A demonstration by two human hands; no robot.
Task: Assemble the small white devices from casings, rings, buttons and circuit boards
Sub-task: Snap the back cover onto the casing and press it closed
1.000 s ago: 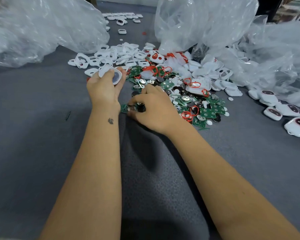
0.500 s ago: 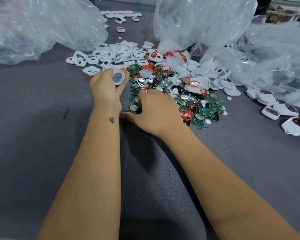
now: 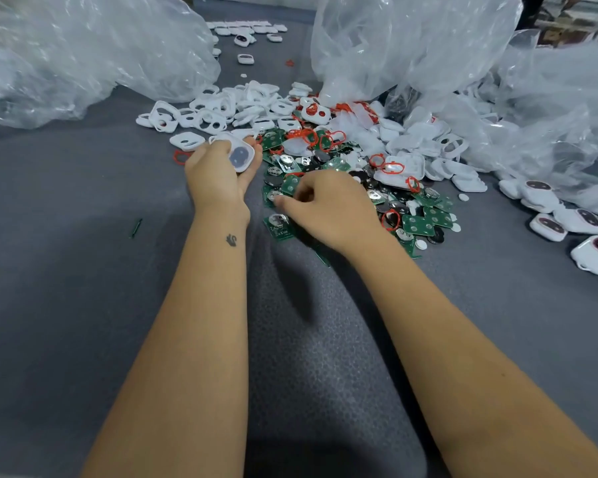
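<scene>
A person works at a grey table (image 3: 66, 305) strewn with parts. The left hand (image 3: 218, 174) grips a white casing (image 3: 237, 151) with a dark oval window, fingers curled round its far edge and thumb along its right side, held just above the near-left edge of the heap. The right hand (image 3: 328, 205) sits over the green boards (image 3: 425, 222), fingers curled inward with thumb and forefinger drawn together; whether they pinch a part cannot be told.

Half a second ago that hand lay lower and nearer, covering a board at the heap's near edge; now it has lifted and moved up into the pile, and a board (image 3: 279, 226) with a round metal contact lies uncovered just beside the wrist. The left hand keeps the casing in much the same place as before.

Red rings (image 3: 392, 167) and dark buttons (image 3: 390, 219) are mixed among the boards. Empty white casings (image 3: 201, 119) spread behind the left hand. Finished devices (image 3: 594, 253) with dark faces lie well apart at right. Clear bags (image 3: 83, 53) bulge at the far left, centre and right. A small dark green sliver (image 3: 135, 228) lies alone on the table at left.
</scene>
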